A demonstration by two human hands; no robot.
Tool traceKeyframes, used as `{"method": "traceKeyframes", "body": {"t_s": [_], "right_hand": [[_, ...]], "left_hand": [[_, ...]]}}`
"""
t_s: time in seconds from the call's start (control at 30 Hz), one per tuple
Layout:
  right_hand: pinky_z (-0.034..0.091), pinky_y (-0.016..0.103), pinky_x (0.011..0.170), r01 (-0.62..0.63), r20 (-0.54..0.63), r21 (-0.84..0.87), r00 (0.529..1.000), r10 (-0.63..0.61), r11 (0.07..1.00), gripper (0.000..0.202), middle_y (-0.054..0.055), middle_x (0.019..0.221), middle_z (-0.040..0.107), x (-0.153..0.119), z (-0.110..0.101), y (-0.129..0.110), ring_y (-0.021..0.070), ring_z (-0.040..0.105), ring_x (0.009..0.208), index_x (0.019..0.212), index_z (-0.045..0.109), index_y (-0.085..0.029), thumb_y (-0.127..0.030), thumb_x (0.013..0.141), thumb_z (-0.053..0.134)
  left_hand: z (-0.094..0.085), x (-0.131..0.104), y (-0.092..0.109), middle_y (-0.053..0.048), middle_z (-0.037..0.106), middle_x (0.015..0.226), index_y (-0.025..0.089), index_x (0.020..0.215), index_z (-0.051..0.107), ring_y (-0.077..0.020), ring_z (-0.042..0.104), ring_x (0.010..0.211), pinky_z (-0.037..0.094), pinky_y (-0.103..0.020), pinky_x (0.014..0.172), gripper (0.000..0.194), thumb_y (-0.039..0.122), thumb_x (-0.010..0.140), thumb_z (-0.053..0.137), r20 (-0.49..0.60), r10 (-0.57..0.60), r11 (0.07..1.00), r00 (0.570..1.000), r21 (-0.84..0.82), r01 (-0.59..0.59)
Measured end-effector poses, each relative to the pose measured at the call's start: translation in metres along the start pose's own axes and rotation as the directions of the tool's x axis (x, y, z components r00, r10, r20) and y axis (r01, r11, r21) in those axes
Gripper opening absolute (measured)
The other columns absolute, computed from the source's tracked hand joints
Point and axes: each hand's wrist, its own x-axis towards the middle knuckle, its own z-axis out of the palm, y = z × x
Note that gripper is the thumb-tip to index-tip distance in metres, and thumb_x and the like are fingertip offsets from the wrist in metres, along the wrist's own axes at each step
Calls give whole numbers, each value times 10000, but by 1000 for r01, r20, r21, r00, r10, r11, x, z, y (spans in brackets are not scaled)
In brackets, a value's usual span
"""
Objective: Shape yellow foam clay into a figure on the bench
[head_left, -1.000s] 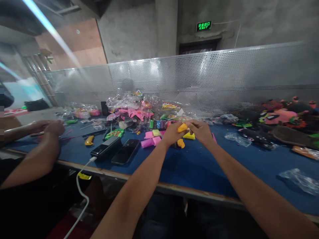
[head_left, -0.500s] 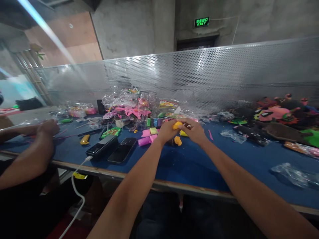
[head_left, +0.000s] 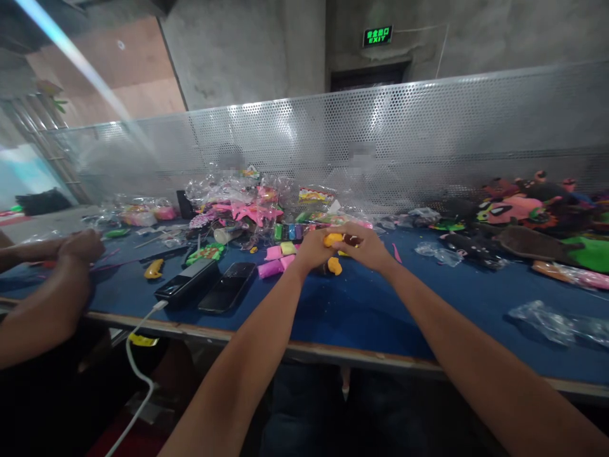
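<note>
An orange-yellow lump [head_left: 333, 240], which looks like soft clay, is held between my two hands above the blue table. My left hand [head_left: 314, 249] grips it from the left, fingers curled round it. From the right, my right hand [head_left: 365, 246] closes on it, with a dark brown piece [head_left: 351, 240] showing between the fingers. Just below the hands another orange-yellow lump [head_left: 335, 266] lies on the table, beside something dark and partly hidden. Pink packets [head_left: 271, 268] and a pale yellow packet [head_left: 288, 248] lie left of my left hand.
A black phone [head_left: 227, 287] and a power bank [head_left: 187, 281] with a white cable lie to the left. Wrapped pieces are heaped behind. Dark and pink figures [head_left: 516, 212] are at the right. Another person's arms [head_left: 57, 285] rest at the far left.
The view has shifted slightly, moving the scene leftward. The brown piece now shows more clearly between my right hand's fingers. Both hands stay on the lump.
</note>
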Motion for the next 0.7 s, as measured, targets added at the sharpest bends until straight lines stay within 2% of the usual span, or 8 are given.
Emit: {"method": "traceKeyframes", "body": {"t_s": [0.1,0.2,0.3,0.43,0.53,0.7], "right_hand": [[463,284,607,54,38,-36,998,-53,998,342,27,878,691,1,-3,1,133,540,641,1162,759,-304,-480,878,687],[489,292,651,143,64,-173,989,-134,974,301,31,872,689,2,-4,1,144,585,678,1145,765,-310,-470,921,644],[516,308,732,212,96,-393,977,-189,895,288,53,966,714,1,-6,-1,187,648,851,1165,754,-315,-440,966,588],[530,309,758,254,128,-601,966,-223,758,310,68,1042,714,0,-10,-4,220,643,997,1249,708,-320,-400,982,572],[536,309,766,274,123,-643,959,-256,716,306,70,1077,702,1,-10,-4,222,627,1028,1267,693,-331,-349,988,570],[539,337,791,270,85,-603,957,-276,750,248,62,1164,695,3,-4,1,237,605,1082,1171,736,-359,-343,988,570]], "left_hand": [[0,-1,0,-77,781,937,154,993,764,-240,712,868,543,-330,809,295,184,732,632,5,19,1000,1000,2,-19],[-2,-1,3,-78,776,919,159,943,756,-250,711,872,540,-333,797,245,187,735,628,36,27,997,999,76,-30],[-4,0,7,-86,774,957,170,948,743,-264,713,920,535,-344,830,232,191,747,628,65,9,982,998,186,-21],[-7,1,11,-114,772,1014,164,1010,737,-276,711,981,529,-363,883,251,227,797,621,40,-78,951,996,302,62],[-6,2,10,-115,772,1031,163,1059,736,-268,712,989,535,-358,882,284,240,810,622,11,-117,955,993,275,110],[-4,1,8,-113,777,1007,175,1055,750,-287,720,963,551,-369,839,288,237,808,614,-6,-95,963,996,253,93]]}}
